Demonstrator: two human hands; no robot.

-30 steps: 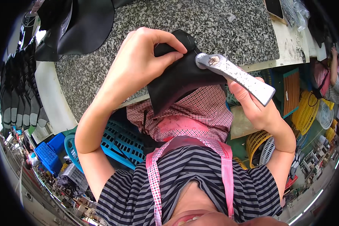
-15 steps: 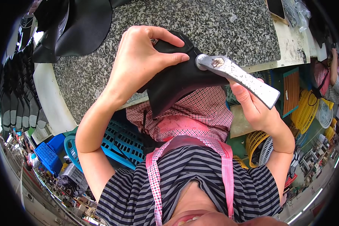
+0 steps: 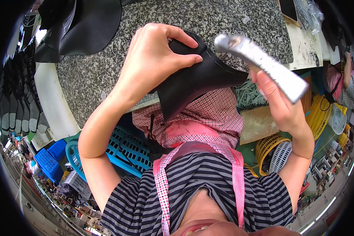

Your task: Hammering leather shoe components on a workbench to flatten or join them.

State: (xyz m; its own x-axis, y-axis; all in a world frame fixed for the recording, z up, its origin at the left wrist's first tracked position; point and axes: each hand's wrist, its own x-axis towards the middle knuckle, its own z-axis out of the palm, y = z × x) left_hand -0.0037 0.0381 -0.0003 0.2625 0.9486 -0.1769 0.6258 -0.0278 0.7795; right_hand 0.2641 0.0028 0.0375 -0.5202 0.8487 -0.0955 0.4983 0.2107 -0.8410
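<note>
A black leather piece [image 3: 202,78] lies over the near edge of the speckled stone slab [image 3: 247,23], its lower part hanging toward my lap. White dashes run along its far right edge. My left hand [image 3: 155,55] pinches the top of the piece between thumb and fingers, where an edge looks folded over. My right hand [image 3: 277,98] grips a hammer [image 3: 263,63] with a pale, worn metal head. The hammer is lifted to the right of the leather, apart from it and slightly blurred. Its handle is mostly hidden behind the head and my fingers.
More black leather pieces [image 3: 92,27] lie on the slab's far left. A phone [image 3: 288,9] and clear plastic [image 3: 308,15] are at the far right. Below the bench stand a blue basket [image 3: 122,149] and yellow baskets [image 3: 320,116]. Another person [image 3: 348,74] is at the right.
The hammer has come off the leather and moved up and to the right with my right hand. My left hand and the leather have shifted slightly right.
</note>
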